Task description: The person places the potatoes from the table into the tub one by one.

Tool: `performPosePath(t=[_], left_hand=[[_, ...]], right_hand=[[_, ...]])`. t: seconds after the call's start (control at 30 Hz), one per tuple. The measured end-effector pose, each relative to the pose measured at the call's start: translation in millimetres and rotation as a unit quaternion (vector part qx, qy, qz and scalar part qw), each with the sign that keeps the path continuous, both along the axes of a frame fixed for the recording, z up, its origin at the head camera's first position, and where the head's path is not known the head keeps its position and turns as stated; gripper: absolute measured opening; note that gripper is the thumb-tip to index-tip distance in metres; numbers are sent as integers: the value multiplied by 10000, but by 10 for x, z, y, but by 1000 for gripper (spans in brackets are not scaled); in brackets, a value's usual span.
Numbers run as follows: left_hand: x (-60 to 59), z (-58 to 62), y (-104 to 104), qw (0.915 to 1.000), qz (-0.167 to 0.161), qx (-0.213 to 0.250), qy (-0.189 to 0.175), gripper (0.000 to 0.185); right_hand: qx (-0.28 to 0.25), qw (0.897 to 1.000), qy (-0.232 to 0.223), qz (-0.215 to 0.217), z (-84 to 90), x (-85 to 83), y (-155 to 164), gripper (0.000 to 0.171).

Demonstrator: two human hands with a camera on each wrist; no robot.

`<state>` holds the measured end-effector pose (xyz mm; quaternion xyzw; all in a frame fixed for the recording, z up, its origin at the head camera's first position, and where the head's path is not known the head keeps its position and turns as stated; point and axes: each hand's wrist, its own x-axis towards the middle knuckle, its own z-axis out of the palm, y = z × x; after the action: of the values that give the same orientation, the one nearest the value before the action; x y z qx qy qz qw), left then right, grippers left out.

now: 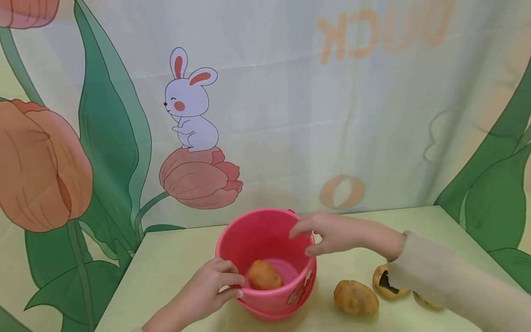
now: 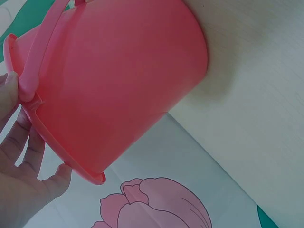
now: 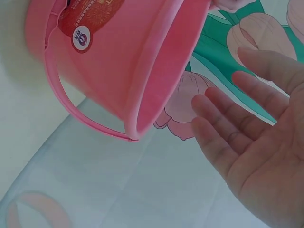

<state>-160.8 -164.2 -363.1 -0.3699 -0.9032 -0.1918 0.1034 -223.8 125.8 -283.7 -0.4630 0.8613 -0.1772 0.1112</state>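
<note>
A pink bucket (image 1: pixel 274 295) stands on the table, its mouth facing up toward me, with one potato (image 1: pixel 264 275) lying on the bottom inside. My left hand (image 1: pixel 211 283) grips the near left part of the rim; in the left wrist view its fingers (image 2: pixel 33 147) lie along the rim beside the handle joint. Over the far right part of the rim hovers my right hand (image 1: pixel 338 232), fingers spread and holding nothing. The right wrist view shows its palm (image 3: pixel 270 166) facing the bucket's mouth, apart from the rim.
Right of the bucket lies a potato (image 1: pixel 356 298). Beyond it is a round brown-yellow thing (image 1: pixel 387 281) with a black patch, and another is partly hidden under the right sleeve (image 1: pixel 452 272). A printed cloth (image 1: pixel 282 115) hangs behind the pale table (image 1: pixel 166 258).
</note>
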Motion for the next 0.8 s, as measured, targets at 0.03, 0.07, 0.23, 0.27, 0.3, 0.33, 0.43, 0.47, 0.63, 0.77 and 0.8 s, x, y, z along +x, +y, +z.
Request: performPosePath(t=[0.03, 0.07, 0.23, 0.27, 0.3, 0.33, 0.43, 0.47, 0.63, 0.77, 0.8], left_hand=[[0, -4, -2, 10000, -24, 11, 71, 14], [0, -8, -4, 9999, -49, 21, 139, 14], [-1, -14, -8, 9999, -51, 37, 129, 14], [-1, -14, -8, 9999, -46, 34, 119, 14], [0, -13, -8, 9999, -31, 33, 93, 14], [1, -13, -7, 9999, -30, 35, 96, 14], [2, -17, -7, 9999, -44, 40, 154, 14], [3, -19, -7, 9998, -49, 45, 163, 14], [8, -25, -8, 9997, -73, 65, 221, 14], [10, -4, -5, 10000, 16, 9, 13, 15], [12, 3, -4, 10000, 48, -11, -53, 15]], right_hand=[[-40, 10000, 14, 5, -1, 2, 15, 32], [-76, 10000, 40, 17, -2, 4, 30, 31], [-170, 9998, 101, -37, -12, 11, 94, 29], [-172, 9998, 110, -73, -13, 14, 106, 29], [-181, 9997, 112, -96, -12, 17, 118, 29], [-187, 9997, 104, -120, -12, 21, 131, 29], [-201, 9996, 46, -210, -13, 26, 172, 32], [-207, 9995, 47, -237, -16, 26, 185, 32], [-357, 9989, 56, -291, -53, 8, 257, 33], [-507, 9981, 99, -325, -90, -9, 313, 33], [-520, 9980, 123, -342, -102, -14, 325, 33]])
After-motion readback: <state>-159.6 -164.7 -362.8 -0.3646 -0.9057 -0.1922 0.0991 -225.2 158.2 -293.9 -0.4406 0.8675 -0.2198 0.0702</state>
